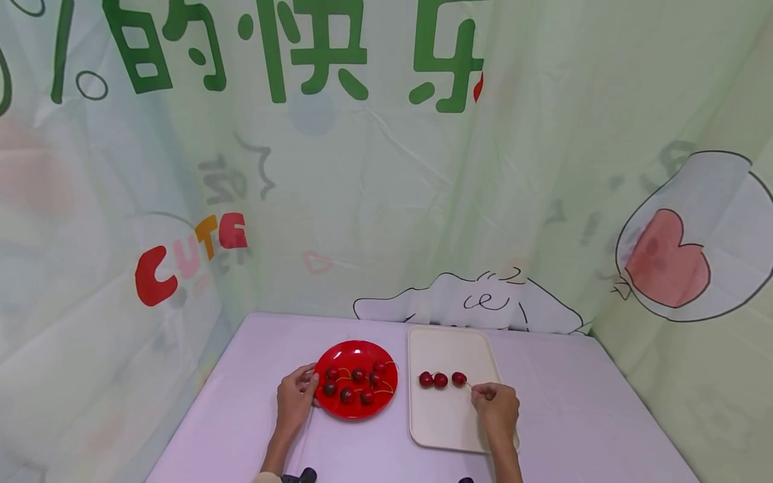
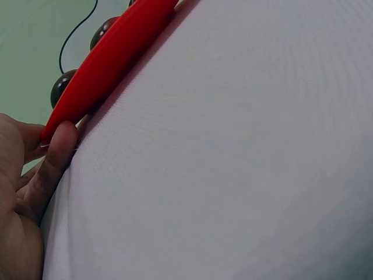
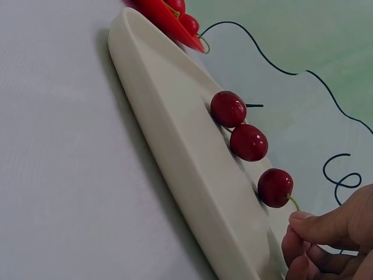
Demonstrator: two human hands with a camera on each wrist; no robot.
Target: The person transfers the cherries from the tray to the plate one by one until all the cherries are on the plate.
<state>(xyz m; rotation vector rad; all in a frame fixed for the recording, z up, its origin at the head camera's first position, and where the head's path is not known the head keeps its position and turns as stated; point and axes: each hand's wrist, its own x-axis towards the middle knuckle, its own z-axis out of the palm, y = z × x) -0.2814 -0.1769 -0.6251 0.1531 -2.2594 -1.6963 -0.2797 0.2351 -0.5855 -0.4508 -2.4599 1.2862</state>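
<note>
A round red plate (image 1: 356, 410) carries several dark red cherries (image 1: 358, 375), some with thin stems. At its left edge my left hand (image 1: 294, 396) pinches the rim between thumb and fingers; the left wrist view shows this grip from below the plate (image 2: 111, 70). Three cherries lie in a rough row on a cream rectangular tray (image 1: 447, 426). My right hand (image 1: 498, 406) pinches the stem of the rightmost cherry (image 1: 459, 379). In the right wrist view that cherry (image 3: 275, 188) appears to rest on the tray, with the other two cherries (image 3: 249, 143) beside it.
Plate and tray stand side by side on a pale lilac tablecloth (image 1: 561, 402), a narrow gap between them. Printed curtains (image 1: 386, 201) hang behind and on both sides. A small black object (image 1: 308, 475) shows near my left wrist.
</note>
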